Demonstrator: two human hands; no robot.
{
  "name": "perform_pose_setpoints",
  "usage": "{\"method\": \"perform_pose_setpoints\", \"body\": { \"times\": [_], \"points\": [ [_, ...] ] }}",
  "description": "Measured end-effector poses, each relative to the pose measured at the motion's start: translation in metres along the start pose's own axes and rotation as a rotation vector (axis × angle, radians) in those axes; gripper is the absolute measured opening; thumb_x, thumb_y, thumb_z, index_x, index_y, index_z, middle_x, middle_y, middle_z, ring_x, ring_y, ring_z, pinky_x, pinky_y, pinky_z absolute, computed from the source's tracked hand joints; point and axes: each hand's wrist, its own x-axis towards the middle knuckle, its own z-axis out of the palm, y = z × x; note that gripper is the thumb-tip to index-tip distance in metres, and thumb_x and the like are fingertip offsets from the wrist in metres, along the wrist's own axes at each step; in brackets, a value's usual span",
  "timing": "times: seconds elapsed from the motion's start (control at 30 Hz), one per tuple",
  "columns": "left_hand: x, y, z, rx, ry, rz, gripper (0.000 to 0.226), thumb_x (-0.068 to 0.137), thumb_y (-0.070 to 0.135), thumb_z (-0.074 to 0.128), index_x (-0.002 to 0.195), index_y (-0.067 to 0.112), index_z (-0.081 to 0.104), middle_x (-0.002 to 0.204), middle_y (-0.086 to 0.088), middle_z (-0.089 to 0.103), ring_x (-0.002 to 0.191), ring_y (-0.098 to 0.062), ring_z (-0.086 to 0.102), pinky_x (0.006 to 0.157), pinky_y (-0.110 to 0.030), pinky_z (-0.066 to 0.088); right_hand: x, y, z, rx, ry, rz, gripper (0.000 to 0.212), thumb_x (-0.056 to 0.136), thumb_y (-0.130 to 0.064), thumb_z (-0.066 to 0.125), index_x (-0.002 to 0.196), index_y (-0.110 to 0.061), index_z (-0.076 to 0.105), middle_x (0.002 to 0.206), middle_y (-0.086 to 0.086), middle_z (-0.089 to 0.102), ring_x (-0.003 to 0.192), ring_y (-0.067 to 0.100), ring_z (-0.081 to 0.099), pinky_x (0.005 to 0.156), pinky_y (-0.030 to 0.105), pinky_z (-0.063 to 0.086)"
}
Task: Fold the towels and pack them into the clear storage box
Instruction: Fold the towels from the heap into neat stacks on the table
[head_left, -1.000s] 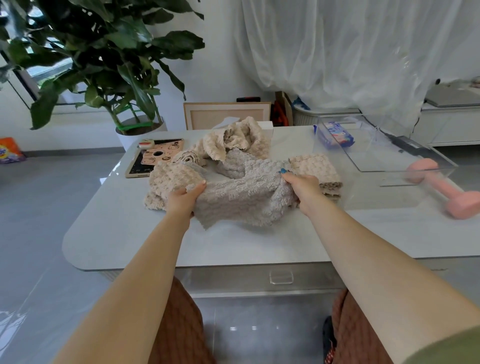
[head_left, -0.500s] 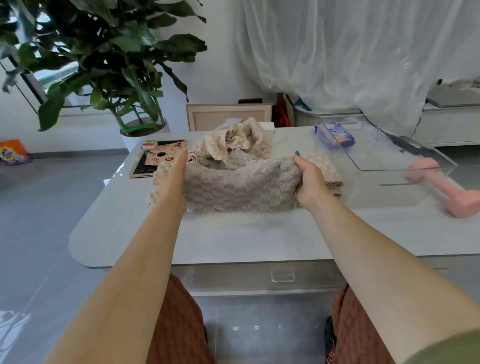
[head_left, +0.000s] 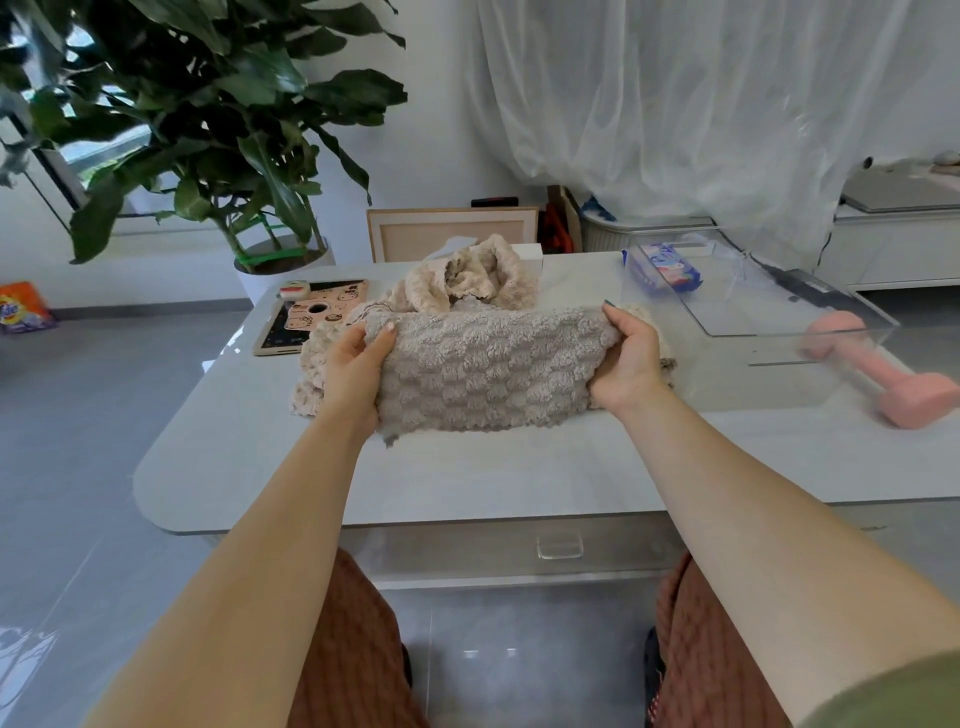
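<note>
Newly doubled, fluffy grey towel (head_left: 488, 369) stretches between gripping left hand (head_left: 353, 374) and right hand (head_left: 626, 364).

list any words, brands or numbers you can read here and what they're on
"ide", or so it looks: orange bag on the floor, blurred, with the start cut off by the picture's edge.
Blue packet at the far corner of the clear storage box: print too blurred to read.
Pink case: cartoon figures, no legible words.
Grey towel: no label showing.
</note>
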Motion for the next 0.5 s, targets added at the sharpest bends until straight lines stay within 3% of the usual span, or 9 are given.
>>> {"method": "perform_pose_setpoints", "body": {
  "times": [0.1, 0.17, 0.23, 0.3, 0.4, 0.5],
  "points": [
    [-0.002, -0.010, -0.003, -0.013, -0.055, -0.175, 0.048, 0.091, 0.017, 0.065, 0.135, 0.011, 0.046, 0.121, -0.012, 0.064, 0.093, -0.024, 0.071, 0.070, -0.042, 0.060, -0.006, 0.003, -0.003, 0.000, -0.033, 0.021, 0.034, 0.088, -0.025, 0.055, 0.116, -0.008, 0.062, 0.111, 0.014, 0.070, 0.109, 0.032, 0.063, 0.092, 0.043, 0.049],
    [-0.006, -0.018, -0.003, 0.004, -0.080, -0.275, 0.065, 0.093, 0.009, 0.060, 0.149, 0.015, 0.028, 0.123, -0.008, 0.061, 0.092, -0.024, 0.070, 0.068, -0.041, 0.060, -0.010, 0.006, -0.006, -0.021, -0.039, 0.063, 0.051, 0.084, -0.028, 0.056, 0.129, -0.004, 0.057, 0.122, 0.017, 0.065, 0.115, 0.033, 0.060, 0.095, 0.046, 0.046],
    [-0.012, -0.025, -0.004, -0.003, -0.111, -0.347, 0.071, 0.095, 0.007, 0.056, 0.152, 0.020, 0.017, 0.126, -0.006, 0.057, 0.090, -0.025, 0.069, 0.066, -0.043, 0.060, -0.011, 0.008, -0.009, -0.045, -0.049, 0.087, 0.047, 0.090, -0.030, 0.049, 0.128, -0.002, 0.058, 0.123, 0.017, 0.065, 0.115, 0.033, 0.060, 0.091, 0.046, 0.047],
    [-0.011, -0.033, -0.009, -0.025, -0.188, -0.389, 0.062, 0.096, 0.008, 0.055, 0.149, 0.023, 0.028, 0.130, -0.009, 0.060, 0.097, -0.032, 0.069, 0.070, -0.047, 0.060, -0.010, 0.009, -0.013, -0.039, -0.009, 0.064, 0.040, 0.094, -0.029, 0.045, 0.120, -0.004, 0.063, 0.119, 0.017, 0.066, 0.111, 0.033, 0.062, 0.086, 0.044, 0.050],
    [-0.007, -0.043, -0.013, -0.024, -0.251, -0.446, 0.062, 0.093, 0.009, 0.060, 0.146, 0.028, 0.034, 0.128, -0.010, 0.062, 0.104, -0.034, 0.067, 0.080, -0.052, 0.057, -0.008, 0.008, -0.018, -0.083, 0.115, -0.006, 0.030, 0.090, -0.029, 0.051, 0.106, -0.011, 0.069, 0.112, 0.015, 0.070, 0.104, 0.033, 0.065, 0.093, 0.046, 0.050],
    [-0.010, -0.051, -0.007, 0.112, -0.218, -0.449, 0.058, 0.093, 0.009, 0.061, 0.141, 0.030, 0.037, 0.120, -0.006, 0.065, 0.098, -0.033, 0.069, 0.070, -0.044, 0.060, -0.006, 0.014, -0.025, -0.396, 0.178, -0.002, 0.025, 0.093, -0.030, 0.053, 0.091, -0.013, 0.070, 0.101, 0.010, 0.071, 0.089, 0.026, 0.068, 0.083, 0.035, 0.052]
  ]
}}
